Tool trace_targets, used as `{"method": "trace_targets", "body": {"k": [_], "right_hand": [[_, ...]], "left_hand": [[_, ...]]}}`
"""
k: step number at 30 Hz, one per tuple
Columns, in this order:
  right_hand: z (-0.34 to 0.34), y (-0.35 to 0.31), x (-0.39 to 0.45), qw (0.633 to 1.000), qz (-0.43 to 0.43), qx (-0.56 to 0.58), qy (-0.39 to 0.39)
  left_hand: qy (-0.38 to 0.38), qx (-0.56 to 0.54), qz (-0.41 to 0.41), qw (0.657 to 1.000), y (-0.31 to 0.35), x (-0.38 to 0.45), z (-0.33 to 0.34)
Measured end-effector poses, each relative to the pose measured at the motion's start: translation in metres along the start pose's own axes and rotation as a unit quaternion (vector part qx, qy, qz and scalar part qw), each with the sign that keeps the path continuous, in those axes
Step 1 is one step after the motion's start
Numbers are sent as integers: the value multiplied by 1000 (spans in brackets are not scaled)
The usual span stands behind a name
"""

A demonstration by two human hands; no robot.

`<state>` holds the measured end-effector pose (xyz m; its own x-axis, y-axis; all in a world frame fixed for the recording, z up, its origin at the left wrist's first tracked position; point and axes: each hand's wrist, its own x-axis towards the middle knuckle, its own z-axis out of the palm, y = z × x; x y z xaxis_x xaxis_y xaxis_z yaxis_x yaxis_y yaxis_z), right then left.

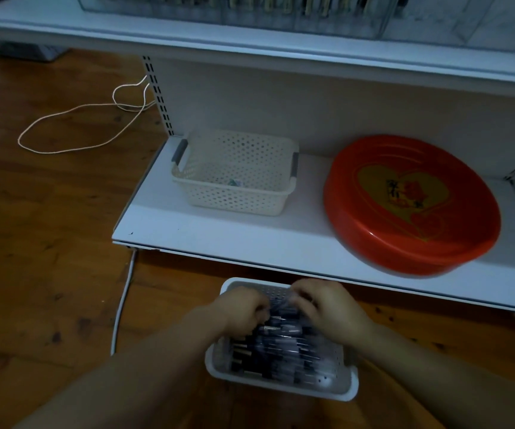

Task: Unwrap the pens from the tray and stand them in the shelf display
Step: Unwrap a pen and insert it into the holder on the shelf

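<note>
Down on the floor, the white tray [281,380] is full of wrapped pens [276,348]. Both hands, left hand [240,308] and right hand [327,308], pinch clear wrap with curled fingers; best to peel gently apart. Ahead, the shelf [219,233] carries a red platter [411,205] and cream basket [234,178].

You are working in dim, bluish light, and the whole view is looking underexposed. The wooden floor [49,227] is sinking into dark brown, while the white lower shelf [219,233] is catching the most light and reading pale blue-grey. The red tray [411,209] is showing a soft sheen along its near rim. Your hands [284,308] and the pens [281,345] under them are smearing with motion blur, so fine detail is getting lost there. The upper shelf edge [250,48] is bowing from the wide lens, and the top of the frame is looking soft.
</note>
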<state>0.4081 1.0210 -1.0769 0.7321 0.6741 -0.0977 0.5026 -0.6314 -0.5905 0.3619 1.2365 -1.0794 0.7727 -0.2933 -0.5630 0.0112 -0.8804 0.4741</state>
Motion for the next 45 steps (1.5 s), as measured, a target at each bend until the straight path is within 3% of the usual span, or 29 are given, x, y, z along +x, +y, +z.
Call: {"method": "trace_targets", "body": {"k": [4,8,12,19,26,29,34,39,42,45], "right_hand": [[-26,-17,6,987,33,95,125],[-55,-34,10,965,45,170,194],[-82,-53,11,939,33,251,234],[-128,-79,16,909,-16,335,247],[-177,-112,9,913,-101,274,287],[-199,-125,10,903,-127,245,329],[-237,-149,14,858,-148,240,430],[-282,-168,26,804,-182,218,521],[-309,-181,35,778,-199,196,562],[-327,-186,46,767,-197,181,583]], "left_hand": [[9,-130,36,991,8,-10,-30],[-8,-348,67,935,25,-25,-55],[-25,-432,92,897,44,-38,-76],[48,-425,156,890,76,-56,-114],[135,-421,201,874,103,-69,-141],[214,-412,218,859,113,-73,-155],[381,-391,255,798,133,-78,-178],[601,-225,231,731,147,-87,-207],[654,-165,232,701,156,-89,-219],[664,-90,200,715,161,-85,-226]]}}
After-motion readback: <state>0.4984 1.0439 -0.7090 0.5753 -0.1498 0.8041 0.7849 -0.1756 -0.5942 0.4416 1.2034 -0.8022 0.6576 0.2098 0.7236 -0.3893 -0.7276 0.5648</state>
